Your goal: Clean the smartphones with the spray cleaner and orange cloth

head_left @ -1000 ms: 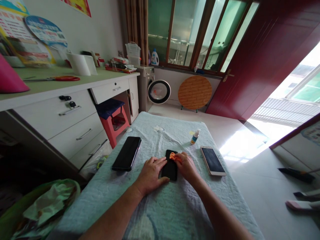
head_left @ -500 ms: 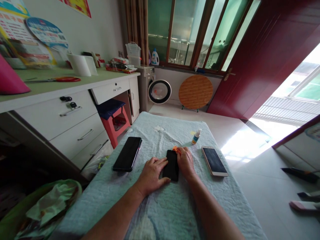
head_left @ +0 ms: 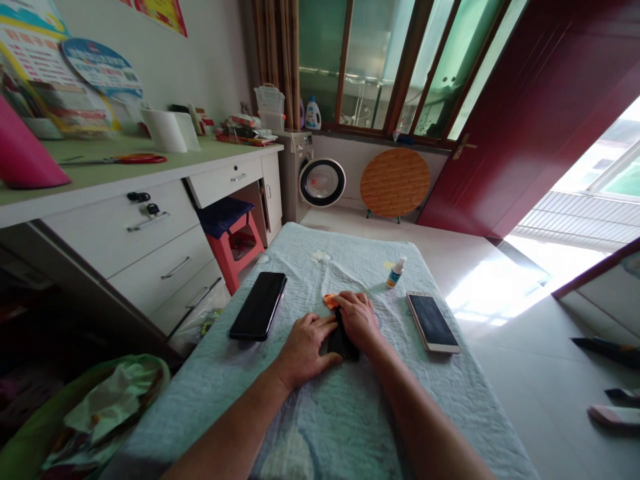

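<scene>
A black smartphone lies on the light blue quilted cover between my hands. My left hand holds its left side, fingers along the upper part and thumb at the lower edge. Over the phone's upper part lies my right hand, its fingers closed on an orange cloth that pokes out at the fingertips. That hand covers much of the screen. A larger black smartphone rests to the left. On the right are a white-framed smartphone and a small spray bottle, which stands upright.
White drawers and a desk run along the left, with a red stool beside them. A green-rimmed bin stands at the lower left. Farther back are a washing machine with its door ajar and a round wooden tabletop.
My right hand has slid left with the orange cloth, from the phone's right edge to over its upper part. My left hand stays on the phone. The view has shifted slightly.
</scene>
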`<state>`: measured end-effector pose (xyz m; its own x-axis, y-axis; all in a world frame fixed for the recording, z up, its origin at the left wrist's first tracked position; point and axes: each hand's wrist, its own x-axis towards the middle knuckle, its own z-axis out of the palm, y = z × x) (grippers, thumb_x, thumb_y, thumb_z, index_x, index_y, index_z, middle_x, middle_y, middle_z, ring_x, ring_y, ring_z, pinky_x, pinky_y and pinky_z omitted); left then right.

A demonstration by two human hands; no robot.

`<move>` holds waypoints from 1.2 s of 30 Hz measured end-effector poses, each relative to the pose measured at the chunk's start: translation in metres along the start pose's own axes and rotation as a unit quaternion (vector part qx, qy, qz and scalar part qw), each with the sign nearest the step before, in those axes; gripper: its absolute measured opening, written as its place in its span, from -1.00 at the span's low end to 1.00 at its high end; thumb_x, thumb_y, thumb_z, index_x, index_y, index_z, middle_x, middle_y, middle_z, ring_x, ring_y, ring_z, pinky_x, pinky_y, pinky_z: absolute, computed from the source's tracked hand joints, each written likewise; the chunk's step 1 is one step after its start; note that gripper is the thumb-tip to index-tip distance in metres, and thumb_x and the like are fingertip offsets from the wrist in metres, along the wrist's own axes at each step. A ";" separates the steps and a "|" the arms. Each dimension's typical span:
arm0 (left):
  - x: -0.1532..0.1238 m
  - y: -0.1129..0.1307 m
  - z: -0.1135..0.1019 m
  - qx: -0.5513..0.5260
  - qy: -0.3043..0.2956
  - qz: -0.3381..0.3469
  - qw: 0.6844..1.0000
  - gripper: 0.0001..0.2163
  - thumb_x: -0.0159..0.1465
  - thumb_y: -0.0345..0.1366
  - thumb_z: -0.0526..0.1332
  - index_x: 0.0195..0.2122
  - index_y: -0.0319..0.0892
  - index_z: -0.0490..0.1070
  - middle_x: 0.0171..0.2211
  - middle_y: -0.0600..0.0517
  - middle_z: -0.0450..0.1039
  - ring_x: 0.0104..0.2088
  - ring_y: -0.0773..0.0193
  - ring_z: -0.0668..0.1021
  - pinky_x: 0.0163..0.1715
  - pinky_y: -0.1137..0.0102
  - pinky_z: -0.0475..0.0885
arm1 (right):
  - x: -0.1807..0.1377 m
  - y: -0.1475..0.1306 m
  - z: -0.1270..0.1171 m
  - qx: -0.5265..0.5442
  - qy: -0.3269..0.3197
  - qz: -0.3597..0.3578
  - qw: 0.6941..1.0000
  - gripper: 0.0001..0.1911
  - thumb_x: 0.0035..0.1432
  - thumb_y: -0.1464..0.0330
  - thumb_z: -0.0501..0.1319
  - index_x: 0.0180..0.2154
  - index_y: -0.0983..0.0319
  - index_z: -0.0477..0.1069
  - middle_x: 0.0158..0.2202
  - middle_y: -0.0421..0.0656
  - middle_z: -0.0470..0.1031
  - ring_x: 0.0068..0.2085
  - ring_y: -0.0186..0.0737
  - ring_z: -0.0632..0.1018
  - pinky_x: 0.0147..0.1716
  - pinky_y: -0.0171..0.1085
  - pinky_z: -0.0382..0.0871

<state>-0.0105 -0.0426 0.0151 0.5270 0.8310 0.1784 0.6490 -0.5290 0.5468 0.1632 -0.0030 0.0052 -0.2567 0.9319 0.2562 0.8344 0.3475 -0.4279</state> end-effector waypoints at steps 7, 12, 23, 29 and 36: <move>0.000 0.001 0.002 0.016 0.003 -0.016 1.000 -0.43 0.08 -0.07 0.38 0.11 -0.10 0.39 0.14 -0.03 0.40 0.05 -0.02 0.39 0.06 0.13 0.28 | 0.001 0.011 -0.003 -0.039 0.015 0.027 0.999 -0.66 0.31 0.42 0.02 -0.07 0.04 0.51 -0.13 -0.17 0.50 -0.14 -0.17 0.35 -0.11 -0.23 0.15; -0.001 0.003 0.002 0.014 0.003 -0.022 1.000 -0.42 0.07 -0.09 0.39 0.13 -0.09 0.39 0.15 -0.02 0.39 0.06 -0.01 0.39 0.06 0.13 0.28 | -0.005 0.028 -0.013 -0.051 0.041 0.072 0.995 -0.66 0.22 0.51 0.04 -0.13 0.16 0.53 -0.23 -0.12 0.49 -0.20 -0.19 0.37 -0.11 -0.28 0.19; -0.001 -0.001 0.004 0.002 0.002 -0.020 1.000 -0.41 0.07 -0.09 0.39 0.14 -0.08 0.38 0.17 -0.03 0.37 0.07 -0.02 0.38 0.08 0.12 0.26 | -0.010 0.032 -0.015 -0.043 0.060 0.081 0.994 -0.67 0.16 0.54 0.05 -0.16 0.20 0.53 -0.24 -0.10 0.50 -0.19 -0.15 0.37 -0.10 -0.27 0.21; -0.001 0.000 0.001 0.000 -0.005 -0.016 1.000 -0.43 0.09 -0.06 0.37 0.12 -0.09 0.39 0.15 -0.03 0.39 0.06 -0.03 0.38 0.06 0.12 0.27 | -0.001 0.017 -0.008 -0.014 0.025 0.018 0.999 -0.63 0.24 0.51 0.02 -0.08 0.15 0.52 -0.12 -0.14 0.52 -0.17 -0.19 0.38 -0.05 -0.25 0.18; 0.000 0.002 0.000 -0.006 -0.003 -0.008 1.000 -0.44 0.11 -0.02 0.36 0.11 -0.09 0.39 0.15 -0.02 0.40 0.04 -0.04 0.39 0.05 0.12 0.28 | 0.000 0.002 -0.004 0.012 -0.001 -0.006 1.000 -0.63 0.30 0.42 0.06 0.02 -0.02 0.47 0.01 -0.25 0.49 -0.07 -0.15 0.33 -0.03 -0.20 0.16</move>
<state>-0.0099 -0.0436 0.0162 0.5205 0.8378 0.1651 0.6499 -0.5141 0.5598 0.1667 -0.0026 0.0073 -0.2679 0.9276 0.2605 0.8195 0.3615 -0.4447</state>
